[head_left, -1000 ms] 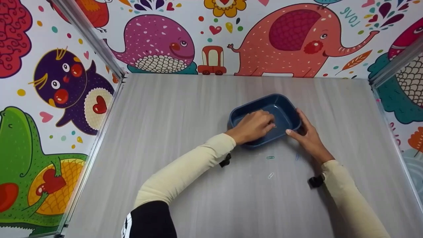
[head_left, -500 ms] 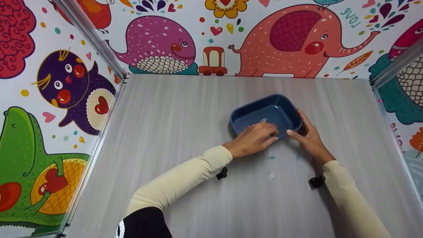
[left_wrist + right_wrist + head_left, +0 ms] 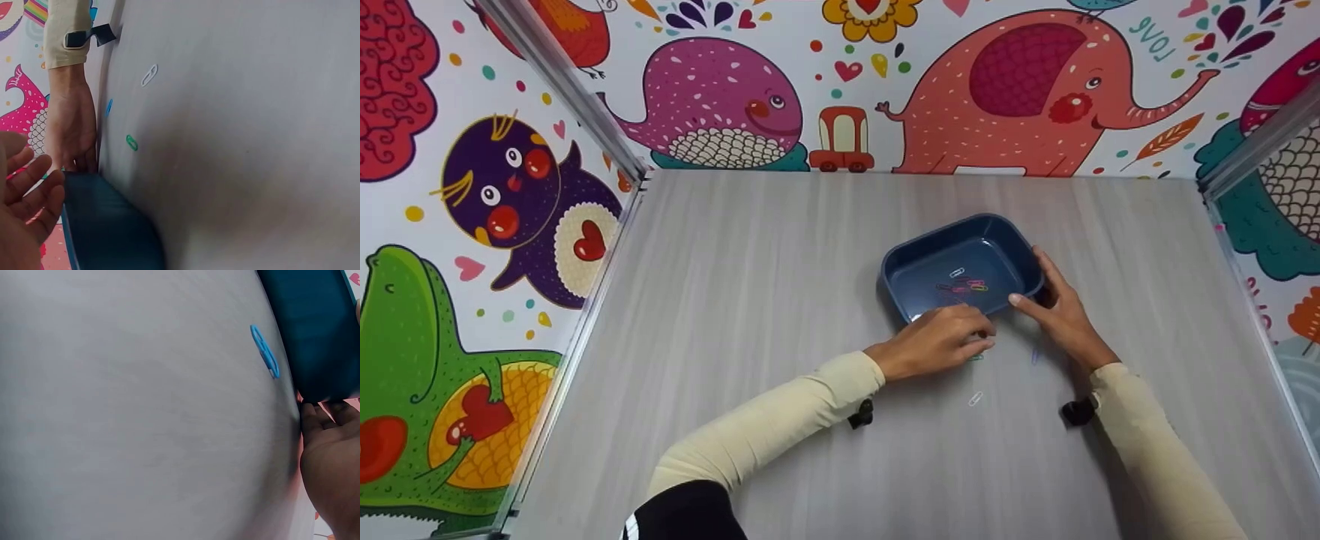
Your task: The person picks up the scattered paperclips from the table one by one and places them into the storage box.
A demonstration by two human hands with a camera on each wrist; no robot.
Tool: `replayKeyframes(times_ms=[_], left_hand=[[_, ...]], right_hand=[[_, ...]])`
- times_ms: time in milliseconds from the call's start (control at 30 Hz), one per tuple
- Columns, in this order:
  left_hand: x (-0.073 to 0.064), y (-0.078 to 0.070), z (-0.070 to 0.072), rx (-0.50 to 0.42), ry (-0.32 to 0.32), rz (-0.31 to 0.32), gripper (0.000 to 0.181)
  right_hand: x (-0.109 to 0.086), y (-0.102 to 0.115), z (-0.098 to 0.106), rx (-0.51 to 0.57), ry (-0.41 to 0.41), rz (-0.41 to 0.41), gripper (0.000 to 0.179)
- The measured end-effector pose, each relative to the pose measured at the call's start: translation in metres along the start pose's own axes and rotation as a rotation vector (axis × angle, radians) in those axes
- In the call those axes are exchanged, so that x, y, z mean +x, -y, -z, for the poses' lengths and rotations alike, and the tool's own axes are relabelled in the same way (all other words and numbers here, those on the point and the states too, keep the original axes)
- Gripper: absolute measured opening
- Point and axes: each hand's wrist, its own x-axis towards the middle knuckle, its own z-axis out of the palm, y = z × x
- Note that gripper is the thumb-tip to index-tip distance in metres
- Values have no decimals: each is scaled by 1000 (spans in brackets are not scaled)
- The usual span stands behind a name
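A dark blue rectangular box [image 3: 919, 274] stands on the table in the head view. Several paper clips [image 3: 976, 285] lie inside it, red, pink, yellow and white. My left hand [image 3: 936, 343] hovers over the box's near rim, fingers loosely bent; the left wrist view shows nothing between them. With thumb at the near rim and fingers along the right end, my right hand [image 3: 1059, 315] holds the box's corner. In front of the box, a green paper clip [image 3: 131, 142], a blue paper clip [image 3: 264, 351] and a white paper clip [image 3: 976, 399] lie on the table.
The table [image 3: 750, 247] has a pale wood-grain surface. Walls printed with cartoon animals enclose it at the back and sides, with metal strips [image 3: 566, 375] along the edges. A black wrist mount [image 3: 1078, 412] sticks out from the right sleeve.
My left hand has drawn back from inside the box toward its near rim, uncovering the paper clips there. The right hand and box stay put.
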Motion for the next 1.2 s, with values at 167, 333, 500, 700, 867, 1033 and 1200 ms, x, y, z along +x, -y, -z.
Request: replayKeyframes(times_ms=[167,333,500,700,867,1033,1200], left_hand=[[-4,-3,-6,25,28,-32,21],[-9,-5,-16,62,70,-76,21],[-16,-5,-29,83,80,-73,19],[-27,-1,-45,96,44,-54,19],[-34,3,-57,142,-25,-47,18],[-40,5,-64,213,-83,-43,17],[-44,5,-69,301,-116,-20,20]], right_hand=[[0,1,0,-16,-8,-3,94],[0,0,0,-12,-18,7,93],[0,-1,0,5,-14,14,93],[-1,-1,0,3,-13,6,93],[0,-1,-1,8,-12,2,93],[1,0,-1,-5,-15,-4,93],[0,-1,-1,-17,-20,-3,93]])
